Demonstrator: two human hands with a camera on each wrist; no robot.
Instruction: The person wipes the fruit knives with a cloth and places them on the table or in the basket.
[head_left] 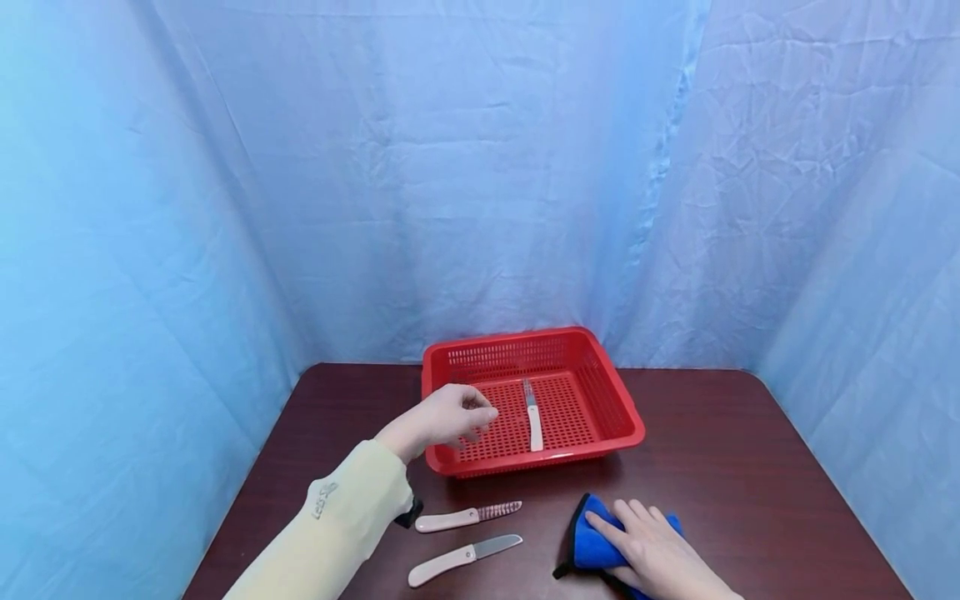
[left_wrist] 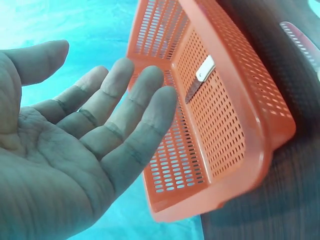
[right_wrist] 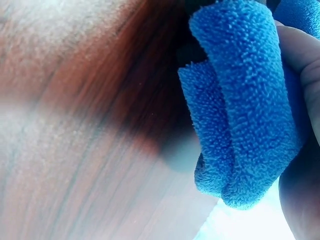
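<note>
My left hand [head_left: 448, 415] hovers over the left part of a red plastic basket [head_left: 626, 421], its fingers loosely bent and nothing in them. In the left wrist view the palm and spread fingers [left_wrist: 132, 117] face the basket's inside. A knife with a pale handle [head_left: 536, 429] lies on the basket's slotted floor. My right hand [head_left: 651, 542] grips a folded blue cloth [head_left: 594, 546] with dark edging at the front right of the table. Seen from the right wrist, the thumb presses against the fuzzy cloth [right_wrist: 250, 100].
Two more pale-handled knives lie on the dark wooden table [head_left: 720, 467] in front of the basket: one with a patterned-looking blade [head_left: 447, 521], the other with a plain shiny blade [head_left: 442, 567]. Blue curtains [head_left: 480, 183] hang behind the table and at both sides.
</note>
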